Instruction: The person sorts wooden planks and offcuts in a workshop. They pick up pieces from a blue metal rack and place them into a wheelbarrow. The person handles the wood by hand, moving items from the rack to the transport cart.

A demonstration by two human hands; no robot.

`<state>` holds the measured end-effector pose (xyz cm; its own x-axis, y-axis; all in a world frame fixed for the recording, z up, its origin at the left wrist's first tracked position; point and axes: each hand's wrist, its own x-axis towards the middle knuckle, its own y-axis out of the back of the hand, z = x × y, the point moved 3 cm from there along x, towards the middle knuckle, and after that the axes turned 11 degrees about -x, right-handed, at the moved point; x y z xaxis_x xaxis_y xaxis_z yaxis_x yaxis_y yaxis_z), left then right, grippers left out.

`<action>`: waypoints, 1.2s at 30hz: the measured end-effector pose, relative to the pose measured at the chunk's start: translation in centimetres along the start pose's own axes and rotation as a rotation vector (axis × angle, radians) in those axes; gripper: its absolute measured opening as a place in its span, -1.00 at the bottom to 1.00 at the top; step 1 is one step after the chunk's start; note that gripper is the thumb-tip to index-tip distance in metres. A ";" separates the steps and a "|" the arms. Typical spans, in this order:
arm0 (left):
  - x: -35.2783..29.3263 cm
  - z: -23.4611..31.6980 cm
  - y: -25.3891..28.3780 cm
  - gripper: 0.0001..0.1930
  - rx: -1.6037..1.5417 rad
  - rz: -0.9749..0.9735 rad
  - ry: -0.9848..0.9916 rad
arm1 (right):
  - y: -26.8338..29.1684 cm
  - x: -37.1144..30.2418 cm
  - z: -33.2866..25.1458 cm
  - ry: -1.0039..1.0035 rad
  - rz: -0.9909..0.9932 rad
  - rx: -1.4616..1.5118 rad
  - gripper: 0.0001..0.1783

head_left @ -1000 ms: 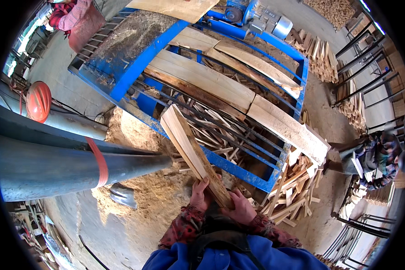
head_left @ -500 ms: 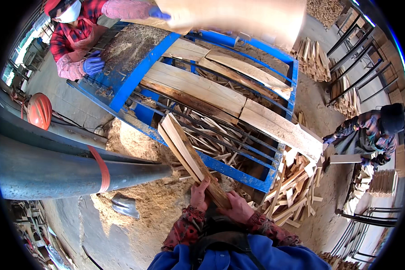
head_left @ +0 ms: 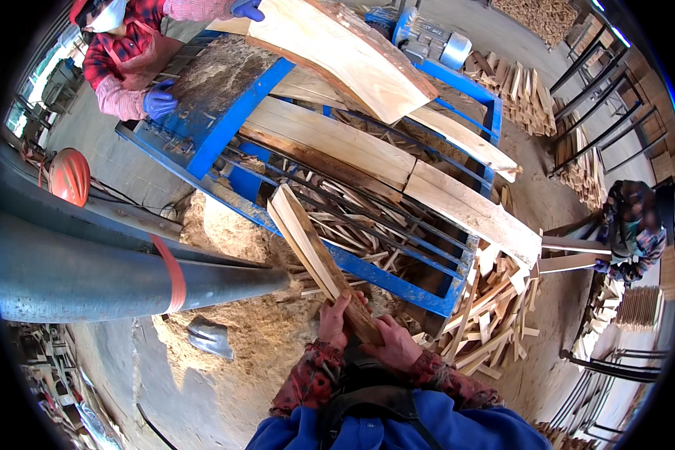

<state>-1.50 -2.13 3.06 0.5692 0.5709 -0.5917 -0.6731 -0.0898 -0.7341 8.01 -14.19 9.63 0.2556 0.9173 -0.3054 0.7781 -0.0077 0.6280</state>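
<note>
A small bundle of long wooden strips [head_left: 307, 247], one with a dark bark edge, slants up and away from me in front of the blue metal frame. My left hand [head_left: 335, 322] is closed round its left side near the lower end. At that lower end, my right hand [head_left: 396, 345] grips the strips from the right. Beyond them, pale sawn boards [head_left: 337, 146] lie across the bars of the blue frame [head_left: 397, 285]. A wide bark-edged board [head_left: 345, 52] is over the far side of the frame, beside a co-worker's gloved hand [head_left: 247, 9].
A thick grey pipe [head_left: 127, 274] with a red band runs in from the left. Sawdust [head_left: 255, 337] and a metal shovel blade [head_left: 210, 337] are on the floor. Offcuts [head_left: 491, 315] are heaped right of the frame. Another person [head_left: 634, 232] stands at the right, by some boards.
The wide board, blurred before, has swung lower over the frame, uncovering a motor behind it. The person at the right has shifted and stands by more boards. My hands keep their hold.
</note>
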 end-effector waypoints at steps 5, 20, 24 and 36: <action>-0.3 0.1 0.1 -0.59 -0.035 -0.015 0.022 | 0.4 0.2 -1.4 0.120 0.038 -0.039 -0.22; -0.1 1.8 0.5 -0.67 -0.083 0.022 -0.084 | -0.4 1.8 -1.9 0.179 -0.020 0.015 -0.21; 0.3 2.0 0.3 -0.63 -0.042 0.022 -0.092 | -0.4 2.2 -1.7 0.175 -0.023 0.003 -0.21; 0.8 2.4 0.1 -0.64 -0.027 0.055 -0.086 | -0.1 3.0 -1.7 0.125 -0.085 0.015 -0.18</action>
<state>-2.29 0.28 3.30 0.4883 0.6323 -0.6015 -0.6886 -0.1443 -0.7107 7.72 -10.77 9.87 0.1159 0.9572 -0.2653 0.8026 0.0671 0.5928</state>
